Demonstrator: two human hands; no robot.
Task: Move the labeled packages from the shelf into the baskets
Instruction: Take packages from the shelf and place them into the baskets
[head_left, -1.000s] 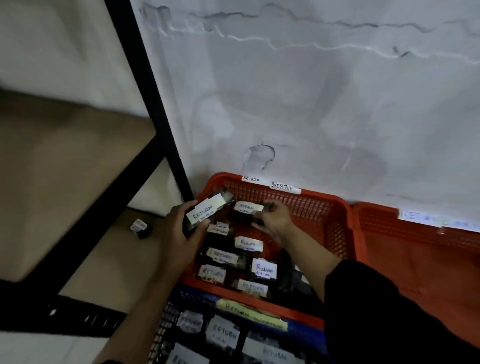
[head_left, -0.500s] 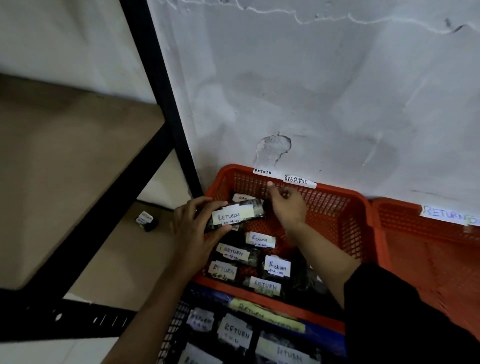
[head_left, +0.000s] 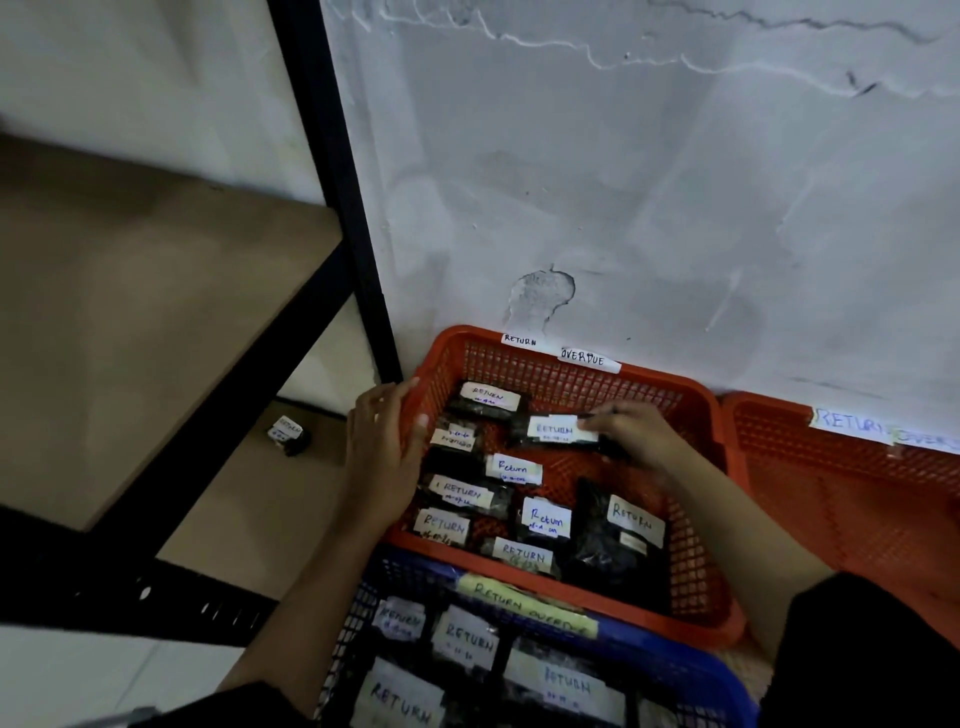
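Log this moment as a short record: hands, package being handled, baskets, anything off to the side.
left hand: fingers straight, resting on the left rim of the orange basket
right hand: pinching a labeled package low inside the orange basket
orange basket contents: several dark packages with white "Return" labels
blue basket: nearest the camera, also holds labeled packages
second orange basket: at right, contents unclear
stray package: on the lower shelf board, left

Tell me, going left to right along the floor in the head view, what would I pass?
Black shelf frame → stray labelled package on the floor → left hand on the rim of the first orange basket → right hand holding a labelled package → second orange basket.
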